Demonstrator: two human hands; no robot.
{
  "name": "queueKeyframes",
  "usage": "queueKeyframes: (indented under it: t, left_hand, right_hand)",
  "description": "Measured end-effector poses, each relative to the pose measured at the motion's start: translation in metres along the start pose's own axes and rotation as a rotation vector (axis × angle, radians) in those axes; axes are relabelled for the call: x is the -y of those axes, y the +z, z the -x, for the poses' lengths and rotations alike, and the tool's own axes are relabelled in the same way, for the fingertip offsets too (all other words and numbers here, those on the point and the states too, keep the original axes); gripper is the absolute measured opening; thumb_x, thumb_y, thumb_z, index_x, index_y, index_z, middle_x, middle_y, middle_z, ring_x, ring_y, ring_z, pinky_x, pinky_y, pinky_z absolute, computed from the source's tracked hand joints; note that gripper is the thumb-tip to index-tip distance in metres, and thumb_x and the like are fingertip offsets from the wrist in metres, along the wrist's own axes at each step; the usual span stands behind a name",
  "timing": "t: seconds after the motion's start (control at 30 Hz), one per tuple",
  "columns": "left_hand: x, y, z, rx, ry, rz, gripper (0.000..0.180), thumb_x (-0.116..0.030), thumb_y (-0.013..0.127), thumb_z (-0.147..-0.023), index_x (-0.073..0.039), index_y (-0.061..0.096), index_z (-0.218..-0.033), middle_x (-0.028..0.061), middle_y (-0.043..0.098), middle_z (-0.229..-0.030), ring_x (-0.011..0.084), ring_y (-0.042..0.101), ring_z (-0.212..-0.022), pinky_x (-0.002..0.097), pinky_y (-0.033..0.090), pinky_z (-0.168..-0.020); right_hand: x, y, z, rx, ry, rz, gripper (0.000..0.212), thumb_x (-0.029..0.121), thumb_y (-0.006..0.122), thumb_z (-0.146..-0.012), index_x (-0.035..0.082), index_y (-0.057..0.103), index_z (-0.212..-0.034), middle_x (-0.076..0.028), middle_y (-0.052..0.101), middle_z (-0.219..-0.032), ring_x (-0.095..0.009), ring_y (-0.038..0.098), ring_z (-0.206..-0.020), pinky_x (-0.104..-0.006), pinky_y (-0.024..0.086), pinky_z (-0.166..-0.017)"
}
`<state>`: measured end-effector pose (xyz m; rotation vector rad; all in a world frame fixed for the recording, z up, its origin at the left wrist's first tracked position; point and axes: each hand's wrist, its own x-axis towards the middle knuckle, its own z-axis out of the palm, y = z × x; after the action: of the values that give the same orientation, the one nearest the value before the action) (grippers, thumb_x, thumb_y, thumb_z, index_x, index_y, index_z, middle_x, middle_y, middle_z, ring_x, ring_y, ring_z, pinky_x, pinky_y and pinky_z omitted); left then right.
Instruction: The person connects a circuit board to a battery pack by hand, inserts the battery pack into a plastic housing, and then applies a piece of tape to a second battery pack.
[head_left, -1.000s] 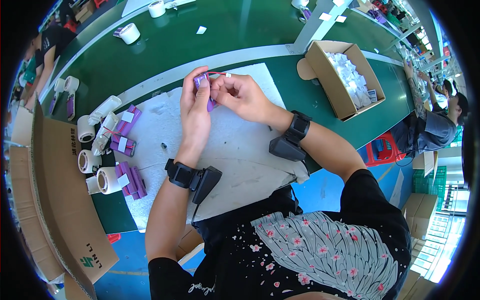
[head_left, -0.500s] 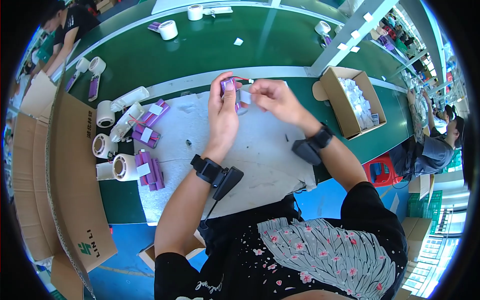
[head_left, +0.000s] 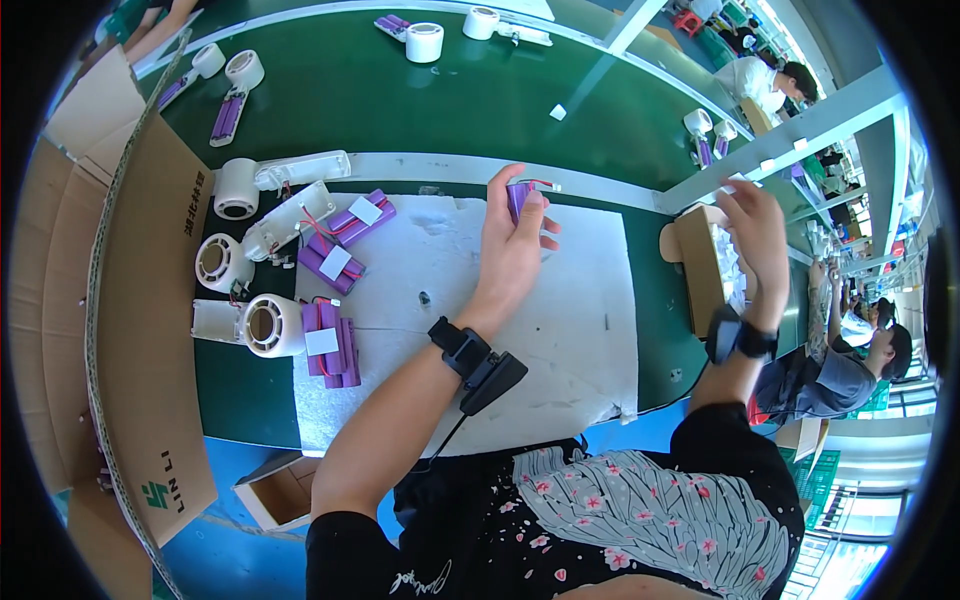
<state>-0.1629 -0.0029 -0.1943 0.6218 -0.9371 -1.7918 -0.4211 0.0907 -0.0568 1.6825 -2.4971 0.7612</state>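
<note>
Purple battery pack [head_left: 517, 203], smooth and rounded, with red wire [head_left: 541, 182] and white plug [head_left: 557, 187], is grasped by the left hand [head_left: 511, 252] and its curled fingers, above a worn white sheet [head_left: 560, 335]. Since earlier, the right hand [head_left: 757, 238] has been moved away from the pack, near the metal post [head_left: 850, 119]; whether anything is pinched there cannot be told. Bare room is left toward the sheet's straight right edge.
</note>
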Motion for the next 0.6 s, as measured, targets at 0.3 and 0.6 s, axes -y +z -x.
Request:
queueKeyframes:
  t: [0.3, 0.6]
  left_hand:
    - [0.007, -0.018, -0.009, -0.112, 0.033, -0.015, 0.032, -0.016, 0.043, -0.102, -0.008, 0.037, -0.132, 0.0073, 0.055, -0.097, 0.0140, 0.059, -0.076, 0.0283, 0.050, -0.067]
    - [0.005, -0.024, -0.011, -0.095, 0.117, -0.149, 0.027, -0.014, 0.044, -0.101, -0.006, 0.042, -0.127, 0.0077, 0.056, -0.088, 0.0171, 0.058, -0.074, 0.0302, 0.047, -0.069]
  right_hand:
    - [0.042, 0.227, -0.246, 0.297, -0.272, 0.119, 0.049, 0.026, 0.061, -0.089, 0.005, 0.052, -0.131, -0.016, 0.061, -0.122, -0.030, 0.060, -0.111, -0.0395, 0.049, -0.090]
    - [0.055, 0.290, -0.320, 0.250, -0.211, 0.643, 0.035, 0.020, 0.058, -0.085, 0.006, 0.061, -0.117, -0.020, 0.062, -0.120, -0.037, 0.057, -0.115, -0.0458, 0.047, -0.095]
